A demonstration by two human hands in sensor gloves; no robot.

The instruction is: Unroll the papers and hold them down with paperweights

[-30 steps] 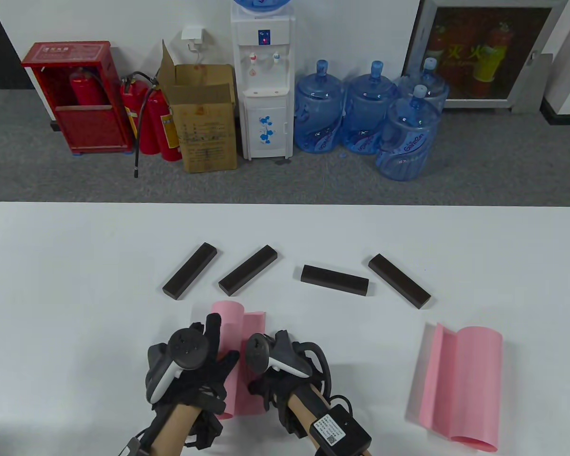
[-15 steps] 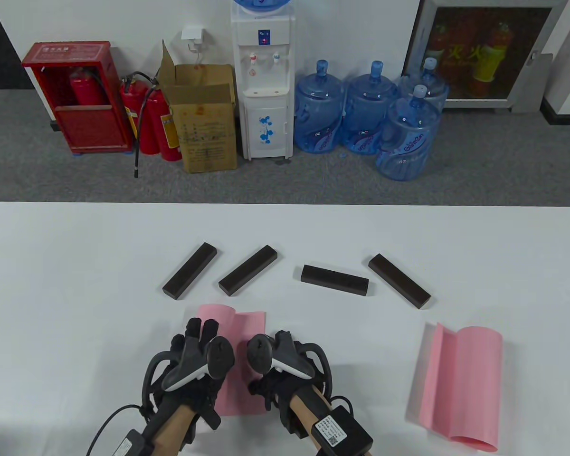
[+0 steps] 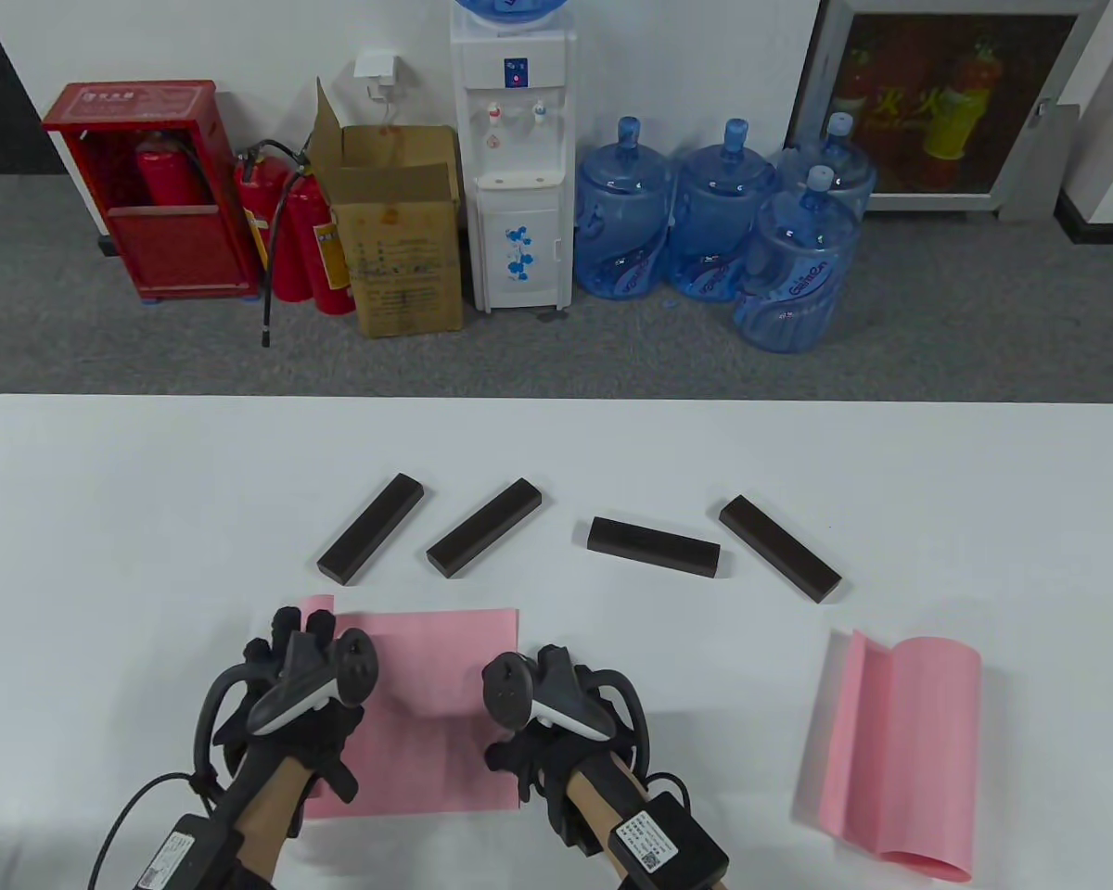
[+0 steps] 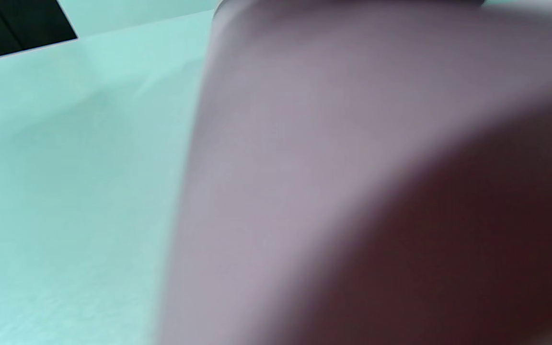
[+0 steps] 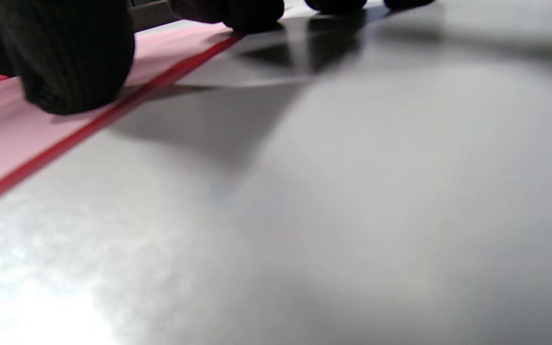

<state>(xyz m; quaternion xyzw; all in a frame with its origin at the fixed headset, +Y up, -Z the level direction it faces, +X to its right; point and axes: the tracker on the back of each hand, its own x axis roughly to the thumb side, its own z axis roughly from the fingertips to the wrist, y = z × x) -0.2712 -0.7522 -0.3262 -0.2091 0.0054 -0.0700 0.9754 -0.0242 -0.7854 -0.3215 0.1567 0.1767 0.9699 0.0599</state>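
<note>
A pink paper (image 3: 427, 667) lies almost fully unrolled on the white table (image 3: 148, 519), in front of me. My left hand (image 3: 289, 642) rests its straight fingers on the small curl that is left at the sheet's left edge; the left wrist view shows only blurred paper (image 4: 304, 143). My right hand (image 3: 527, 706) presses down the sheet's right edge, and its fingertips (image 5: 74, 62) touch the paper (image 5: 27, 143) there. Several dark paperweight bars lie in a row behind the sheet: (image 3: 371, 542), (image 3: 484, 527), (image 3: 653, 547), (image 3: 779, 560). A second pink roll (image 3: 900, 742) lies at the right, partly open.
Beyond the table's far edge stand a water dispenser (image 3: 515, 158), several blue water jugs (image 3: 723, 222), a cardboard box (image 3: 399, 232) and red fire extinguishers (image 3: 297, 232). Cables trail from both wrists at the near edge.
My left hand has moved left, rolling the curl along and spreading the sheet much wider. The right hand has stayed on the right edge.
</note>
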